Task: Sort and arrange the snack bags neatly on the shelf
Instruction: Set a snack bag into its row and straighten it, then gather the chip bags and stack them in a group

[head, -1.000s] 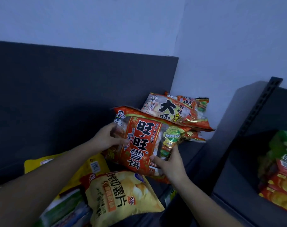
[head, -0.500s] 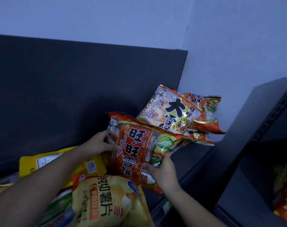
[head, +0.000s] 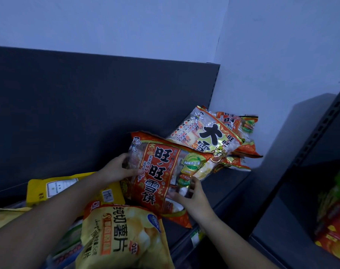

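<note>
Nearest: puffy yellow potato chip bag (head: 122, 237), lying face up at the shelf's front edge, on top of a green-and-white pack (head: 70, 241) that is mostly hidden.
Behind it: flat yellow pouch (head: 48, 188) with a white label, leaning toward the back panel, partly covered by the left forearm.

Left hand (head: 116, 171): grips the left edge of the red rice cracker bag (head: 163, 177), thumb on the printed face, fingers behind, out of view.
Right hand (head: 193, 197): holds the same bag at its lower right, thumb and fingers curled onto the clear window part.

Red rice cracker bag: held between both hands, tilted, face toward the camera. Lower corner hangs just beside the chip bag, upper right corner overlaps the stack behind it. Can't tell whether its bottom touches the shelf deck (head: 229, 183).

Further back, in the right corner: stack of matching rice cracker bags (head: 241, 152) lying flat. Top one is a paler bag with a large black character (head: 208, 133).

Dark grey back panel (head: 87, 103) behind everything, pale wall (head: 126, 22) above.
Far right: second dark shelf unit with a slotted upright (head: 324, 129), holding red and green snack packs (head: 336, 220), blurred.
</note>
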{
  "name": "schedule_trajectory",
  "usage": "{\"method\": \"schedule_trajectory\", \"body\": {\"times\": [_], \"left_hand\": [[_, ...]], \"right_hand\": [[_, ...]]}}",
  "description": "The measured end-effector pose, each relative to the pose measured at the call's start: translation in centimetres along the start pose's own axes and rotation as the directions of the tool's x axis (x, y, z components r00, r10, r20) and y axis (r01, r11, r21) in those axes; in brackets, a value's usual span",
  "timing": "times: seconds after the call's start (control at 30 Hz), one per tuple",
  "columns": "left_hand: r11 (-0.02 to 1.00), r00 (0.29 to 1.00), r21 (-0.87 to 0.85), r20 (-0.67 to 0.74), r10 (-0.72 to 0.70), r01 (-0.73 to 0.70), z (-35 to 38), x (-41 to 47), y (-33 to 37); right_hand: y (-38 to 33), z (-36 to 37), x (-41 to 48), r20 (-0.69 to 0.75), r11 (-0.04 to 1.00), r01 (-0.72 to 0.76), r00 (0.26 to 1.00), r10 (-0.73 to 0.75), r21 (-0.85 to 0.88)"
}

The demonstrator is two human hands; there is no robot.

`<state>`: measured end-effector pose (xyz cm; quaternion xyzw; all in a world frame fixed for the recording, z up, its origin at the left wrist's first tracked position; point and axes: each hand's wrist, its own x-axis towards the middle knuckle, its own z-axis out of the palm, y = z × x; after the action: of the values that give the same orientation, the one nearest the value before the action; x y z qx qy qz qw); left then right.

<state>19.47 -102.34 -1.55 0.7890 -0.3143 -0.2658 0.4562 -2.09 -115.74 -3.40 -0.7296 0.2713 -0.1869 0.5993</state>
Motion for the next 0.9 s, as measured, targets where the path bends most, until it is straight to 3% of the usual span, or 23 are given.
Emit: {"method": "schedule_trajectory", "body": {"times": [0.27, 0.43, 0.5, 0.57, 0.63, 0.7, 0.9], "left_hand": [[0.998, 0.996, 0.055, -0.081, -0.028, 0.033, -1.0, -2.4, 0.4], [0.971, 0.985, 0.236, -0.151, 0.077, -0.04, -0.8, -4.4, 1.0], [0.941, 0.978, 0.315, -0.123, 0.169, -0.123, -0.7, -5.6, 0.9], [0.917, 0.975, 0.348, -0.029, 0.219, -0.196, -0.7, -6.9, 0.6], [0.898, 0.976, 0.384, 0.086, 0.199, -0.217, -0.7, -8.7, 0.5], [0.879, 0.971, 0.421, 0.17, 0.166, -0.224, -0.6, -10.1, 0.2], [0.842, 0.976, 0.513, 0.211, 0.061, -0.164, 0.1, -12.2, -1.0]], "right_hand": [[0.4, -1.4, -1.0, -0.088, 0.998, 0.065, 0.994, -0.065, -0.01], [0.5, -0.9, -2.3, -0.252, 0.952, 0.294, 0.918, -0.306, -0.084], [0.6, -0.5, -3.1, -0.145, 0.894, 0.408, 0.888, -0.435, -0.183], [0.5, 0.2, -4.0, 0.068, 0.842, 0.478, 0.876, -0.477, -0.249], [0.3, 1.2, -4.8, 0.329, 0.816, 0.492, 0.858, -0.395, -0.304], [0.6, 2.3, -5.2, 0.485, 0.784, 0.511, 0.816, -0.314, -0.353], [2.1, 4.8, -6.4, 0.606, 0.646, 0.532, 0.784, -0.133, -0.547]]}}
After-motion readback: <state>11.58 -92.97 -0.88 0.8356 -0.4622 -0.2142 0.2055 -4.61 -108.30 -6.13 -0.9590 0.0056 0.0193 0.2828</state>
